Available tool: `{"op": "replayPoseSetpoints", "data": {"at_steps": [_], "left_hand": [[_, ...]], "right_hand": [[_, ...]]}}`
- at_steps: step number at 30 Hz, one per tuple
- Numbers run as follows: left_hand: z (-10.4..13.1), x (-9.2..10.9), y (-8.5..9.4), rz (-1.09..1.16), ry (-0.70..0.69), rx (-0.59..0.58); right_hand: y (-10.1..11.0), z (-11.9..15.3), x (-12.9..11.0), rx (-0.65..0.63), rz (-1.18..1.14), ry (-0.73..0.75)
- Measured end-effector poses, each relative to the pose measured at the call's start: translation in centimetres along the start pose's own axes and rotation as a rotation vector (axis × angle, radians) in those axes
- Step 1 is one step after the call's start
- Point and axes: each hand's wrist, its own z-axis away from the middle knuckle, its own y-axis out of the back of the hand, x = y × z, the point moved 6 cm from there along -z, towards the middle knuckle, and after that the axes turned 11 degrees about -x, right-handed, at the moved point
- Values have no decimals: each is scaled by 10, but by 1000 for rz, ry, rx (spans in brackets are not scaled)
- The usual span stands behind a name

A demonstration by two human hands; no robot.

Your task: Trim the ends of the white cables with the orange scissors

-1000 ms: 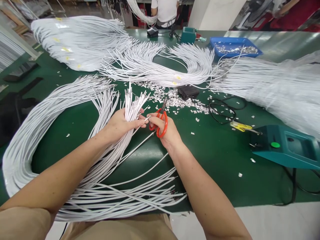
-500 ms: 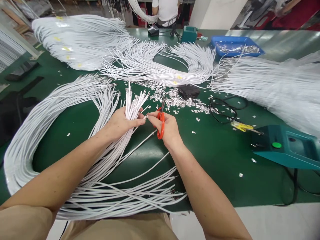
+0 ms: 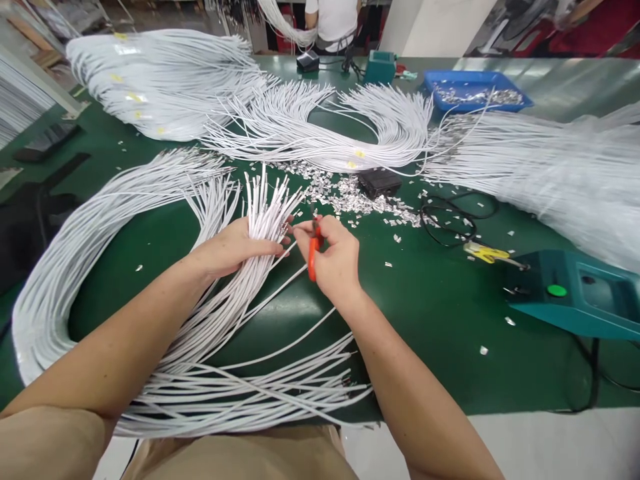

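The left hand (image 3: 240, 248) closes around a bundle of white cables (image 3: 265, 217); the right hand (image 3: 333, 257) grips red-handled scissors (image 3: 313, 250) just beside it, above the green tabletop (image 3: 400, 300). Beyond lie scattered metal bits (image 3: 345, 197), then a blue tray (image 3: 465, 83).

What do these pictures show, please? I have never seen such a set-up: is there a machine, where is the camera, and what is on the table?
No robot works here: these are a person's two bare hands. Every picture comes from one camera worn on the head, looking forward and down.

The left hand holds a bunch of white wires upright in its grip. The right hand holds an orange-handled tool, its fingertips close to the bunch.

On the green table lie more wire bundles, scattered small metal pieces, a black box, a blue tray with similar pieces, and a teal device with a green button.
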Motion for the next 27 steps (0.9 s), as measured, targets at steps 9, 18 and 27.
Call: {"op": "replayPoseSetpoints", "data": {"at_steps": [9, 18, 27], "left_hand": [[2, -4, 16, 33, 76, -15], [1, -5, 15, 19, 32, -3], [1, -9, 9, 47, 16, 9]], "right_hand": [[-24, -3, 38, -546, 480, -290], [6, -9, 25, -149, -48, -234], [-22, -4, 21, -269, -722, -258]]}}
